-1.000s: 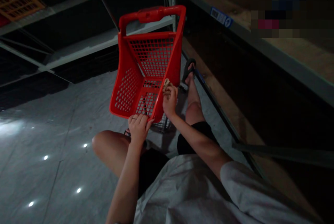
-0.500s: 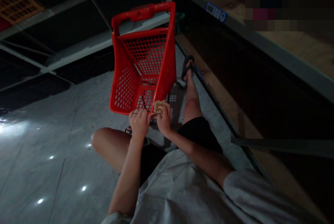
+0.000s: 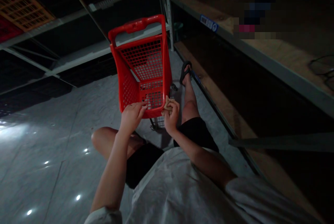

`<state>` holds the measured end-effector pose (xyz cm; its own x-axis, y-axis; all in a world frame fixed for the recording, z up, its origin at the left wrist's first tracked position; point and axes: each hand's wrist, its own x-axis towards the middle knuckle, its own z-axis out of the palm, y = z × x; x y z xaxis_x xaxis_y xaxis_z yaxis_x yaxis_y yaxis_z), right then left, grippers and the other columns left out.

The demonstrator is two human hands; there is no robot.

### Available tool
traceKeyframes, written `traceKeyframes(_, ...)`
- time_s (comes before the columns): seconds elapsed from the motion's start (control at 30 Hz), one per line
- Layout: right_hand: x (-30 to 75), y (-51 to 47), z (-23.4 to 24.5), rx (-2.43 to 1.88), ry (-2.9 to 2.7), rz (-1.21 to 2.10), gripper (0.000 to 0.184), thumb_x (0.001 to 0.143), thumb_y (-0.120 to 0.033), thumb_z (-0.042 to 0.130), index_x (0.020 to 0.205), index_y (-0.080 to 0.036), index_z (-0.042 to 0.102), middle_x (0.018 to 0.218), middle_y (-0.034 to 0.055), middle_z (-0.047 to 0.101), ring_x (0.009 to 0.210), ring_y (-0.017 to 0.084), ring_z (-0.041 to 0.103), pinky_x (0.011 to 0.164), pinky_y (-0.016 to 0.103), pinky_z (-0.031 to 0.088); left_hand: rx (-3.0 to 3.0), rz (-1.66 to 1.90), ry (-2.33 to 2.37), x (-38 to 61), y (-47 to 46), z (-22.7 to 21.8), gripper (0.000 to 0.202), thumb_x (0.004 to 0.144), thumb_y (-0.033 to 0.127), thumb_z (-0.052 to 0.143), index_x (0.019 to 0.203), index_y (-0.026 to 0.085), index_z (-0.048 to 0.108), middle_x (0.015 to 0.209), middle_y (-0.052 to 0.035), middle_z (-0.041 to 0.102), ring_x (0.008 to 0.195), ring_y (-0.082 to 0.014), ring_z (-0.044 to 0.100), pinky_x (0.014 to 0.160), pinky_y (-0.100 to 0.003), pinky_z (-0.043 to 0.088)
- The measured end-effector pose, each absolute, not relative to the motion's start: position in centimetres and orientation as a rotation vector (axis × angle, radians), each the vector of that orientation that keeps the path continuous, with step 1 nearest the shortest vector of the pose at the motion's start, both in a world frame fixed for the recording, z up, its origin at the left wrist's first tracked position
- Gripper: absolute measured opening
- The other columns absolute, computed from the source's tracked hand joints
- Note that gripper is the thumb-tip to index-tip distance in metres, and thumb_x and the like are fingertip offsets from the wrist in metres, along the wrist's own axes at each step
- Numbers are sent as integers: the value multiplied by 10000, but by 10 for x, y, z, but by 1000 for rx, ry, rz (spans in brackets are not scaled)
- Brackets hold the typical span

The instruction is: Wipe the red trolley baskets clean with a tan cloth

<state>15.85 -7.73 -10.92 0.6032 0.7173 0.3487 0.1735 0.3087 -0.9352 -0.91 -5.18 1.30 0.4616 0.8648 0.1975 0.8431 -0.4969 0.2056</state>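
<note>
A red plastic shopping cart basket (image 3: 130,84) with a red handle (image 3: 135,25) stands on the floor in front of me, between my legs. My left hand (image 3: 132,116) rests on the basket's near rim with fingers curled over it. My right hand (image 3: 171,114) is closed on a small tan crumpled cloth (image 3: 167,105), pressed against the basket's near right corner. I am sitting on the floor.
Metal shelving (image 3: 86,48) runs along the back left, with an orange crate (image 3: 21,6) on it. A wooden shelf (image 3: 287,53) with a grey edge lies at the right. My right foot in a black sandal (image 3: 185,71) reaches beside the cart. Glossy grey floor (image 3: 52,140) spreads left.
The basket has turned more upright and squarer to me. My right hand with the cloth went from the right wall down to the near right corner. My left hand stays on the rim.
</note>
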Motion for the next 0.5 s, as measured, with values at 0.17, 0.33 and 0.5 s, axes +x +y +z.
traceKeyframes(0.17,154,-83,-147,-1408,-846,554,331,680,-40,446,940,-233,516,986,37,530,974,187,576,936,369,527,2652,23,1726,-35,-47,4,461,1075,496,385,1088,217,752,1048,-97,788,968,-269,721,844,-352,492)
traceKeyframes(0.33,146,-77,-106,-1284,-892,368,261,806,-77,488,997,-249,531,1148,69,535,1156,198,563,1085,409,466,2625,1,1909,-22,-49,-4,467,1057,552,405,1057,247,759,1028,-95,792,946,-270,722,751,-326,443)
traceKeyframes(0.5,152,-74,-130,-1342,-980,375,212,818,-97,506,964,-249,529,1187,89,517,1190,212,561,1090,421,480,2575,-14,2030,9,-51,-4,494,1050,579,396,1025,235,750,1002,-104,790,938,-281,729,713,-323,419)
